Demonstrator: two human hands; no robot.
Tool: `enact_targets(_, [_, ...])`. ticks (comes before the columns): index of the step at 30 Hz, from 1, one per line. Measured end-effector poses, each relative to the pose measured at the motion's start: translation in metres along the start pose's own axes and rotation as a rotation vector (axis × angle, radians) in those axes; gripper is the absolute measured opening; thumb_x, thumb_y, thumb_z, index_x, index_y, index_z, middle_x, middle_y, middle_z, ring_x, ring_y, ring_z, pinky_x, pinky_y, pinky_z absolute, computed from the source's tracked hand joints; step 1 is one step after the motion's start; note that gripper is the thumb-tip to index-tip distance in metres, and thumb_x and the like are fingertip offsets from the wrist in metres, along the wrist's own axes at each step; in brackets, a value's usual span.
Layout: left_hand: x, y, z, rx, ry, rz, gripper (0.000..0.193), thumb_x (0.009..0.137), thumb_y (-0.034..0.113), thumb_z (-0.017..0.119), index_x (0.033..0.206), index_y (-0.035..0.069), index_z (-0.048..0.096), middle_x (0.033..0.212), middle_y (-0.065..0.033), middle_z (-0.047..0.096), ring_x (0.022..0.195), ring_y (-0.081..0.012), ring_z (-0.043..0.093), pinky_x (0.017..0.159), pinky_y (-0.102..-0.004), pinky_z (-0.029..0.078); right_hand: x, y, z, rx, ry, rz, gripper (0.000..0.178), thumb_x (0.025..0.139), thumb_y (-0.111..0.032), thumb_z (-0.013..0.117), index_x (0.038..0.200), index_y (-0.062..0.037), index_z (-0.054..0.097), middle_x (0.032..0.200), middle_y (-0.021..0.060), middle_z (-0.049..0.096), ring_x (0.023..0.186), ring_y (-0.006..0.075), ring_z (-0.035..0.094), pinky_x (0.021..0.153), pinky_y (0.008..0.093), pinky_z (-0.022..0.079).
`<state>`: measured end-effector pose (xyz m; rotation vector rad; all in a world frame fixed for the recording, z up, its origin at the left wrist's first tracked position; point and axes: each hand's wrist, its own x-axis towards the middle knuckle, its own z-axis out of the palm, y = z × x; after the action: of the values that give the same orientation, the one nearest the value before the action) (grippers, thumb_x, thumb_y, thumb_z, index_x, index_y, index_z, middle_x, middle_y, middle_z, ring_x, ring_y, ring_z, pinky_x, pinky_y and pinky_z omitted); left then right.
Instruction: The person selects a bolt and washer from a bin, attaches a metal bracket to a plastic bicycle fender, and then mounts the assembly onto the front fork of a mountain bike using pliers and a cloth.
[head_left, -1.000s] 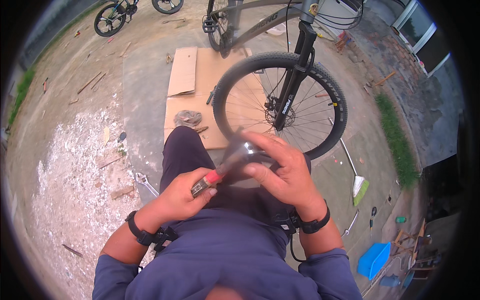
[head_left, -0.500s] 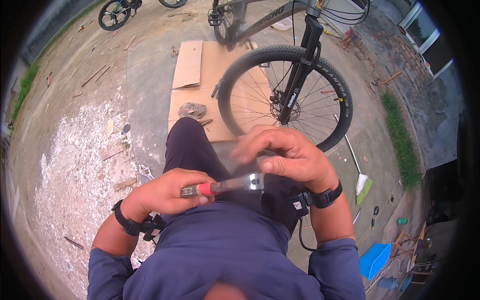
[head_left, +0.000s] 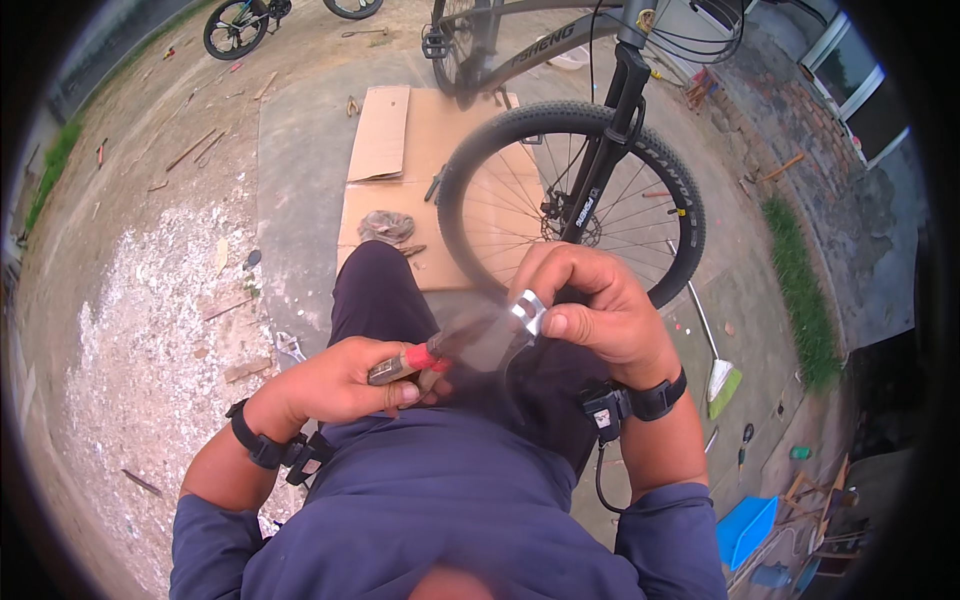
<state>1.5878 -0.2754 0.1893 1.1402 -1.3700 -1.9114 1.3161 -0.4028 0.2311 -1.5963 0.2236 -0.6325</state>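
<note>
My left hand (head_left: 345, 378) is wrapped round the red and grey handles of pliers (head_left: 418, 355). Their jaws point right and are smeared by motion. My right hand (head_left: 605, 315) pinches a small shiny metal bracket (head_left: 528, 312) with an opening in it, between thumb and fingers. The bracket sits just beyond the blurred jaws; whether they touch it I cannot tell. Both hands are over my lap. Beyond them stands a bicycle (head_left: 612, 110), its front wheel (head_left: 470, 130) close to my right hand.
Flattened cardboard (head_left: 430, 120) lies under the bicycle, with a crumpled clear plastic bag (head_left: 386, 227) on it. A wrench (head_left: 290, 347) lies on the ground at left. To the right are a broom (head_left: 722, 382), a screwdriver (head_left: 746, 440) and a blue bin (head_left: 747, 532).
The metal bracket was in line with the pliers; now it is tilted and pinched in my right hand's fingers. The plier handles have spread and tilted upward to the right.
</note>
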Motion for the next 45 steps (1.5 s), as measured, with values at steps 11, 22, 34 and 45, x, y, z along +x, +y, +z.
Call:
enact_targets(11, [0.009,-0.009,0.005,0.613,0.347,0.474,0.042,0.089,0.0,0.062,0.131,0.001,0.058,0.115,-0.0185,0.066,0.102,-0.0335,0.067,0.088,-0.0358,0.052,-0.006,0.003,0.014,-0.533,0.205,-0.187,0.014,0.079,0.0,0.074,0.089,-0.0008,0.064,0.089,0.0093,0.065,0.085,0.0251,0.062,0.077,0.0334,0.049])
enact_targets(22, [0.007,-0.004,-0.004,0.877,0.502,0.531,0.048,0.079,-0.005,0.063,0.127,-0.001,0.059,0.11,-0.0191,0.066,0.097,-0.0367,0.067,0.083,-0.0383,0.054,-0.009,0.003,0.028,-0.703,0.231,-0.202,0.018,0.075,0.002,0.076,0.087,-0.0029,0.064,0.087,0.0099,0.066,0.083,0.0268,0.064,0.073,0.0341,0.051])
enact_targets(34, [0.004,0.003,-0.006,0.983,0.521,0.496,0.042,0.079,0.004,0.066,0.12,0.004,0.063,0.097,-0.0131,0.063,0.086,-0.0354,0.064,0.071,-0.0413,0.052,-0.009,0.007,0.032,-0.844,0.292,-0.226,0.019,0.074,-0.001,0.077,0.087,-0.0051,0.064,0.083,0.0093,0.067,0.078,0.0284,0.065,0.066,0.0352,0.052])
enact_targets(45, [-0.002,0.014,-0.012,0.906,0.346,0.286,0.033,0.083,0.015,0.07,0.113,0.003,0.06,0.097,-0.0147,0.062,0.089,-0.038,0.063,0.075,-0.0435,0.049,-0.012,0.016,0.03,-0.852,0.297,-0.158,0.017,0.076,-0.004,0.077,0.088,-0.0048,0.064,0.083,0.0106,0.067,0.075,0.0292,0.064,0.064,0.0357,0.051])
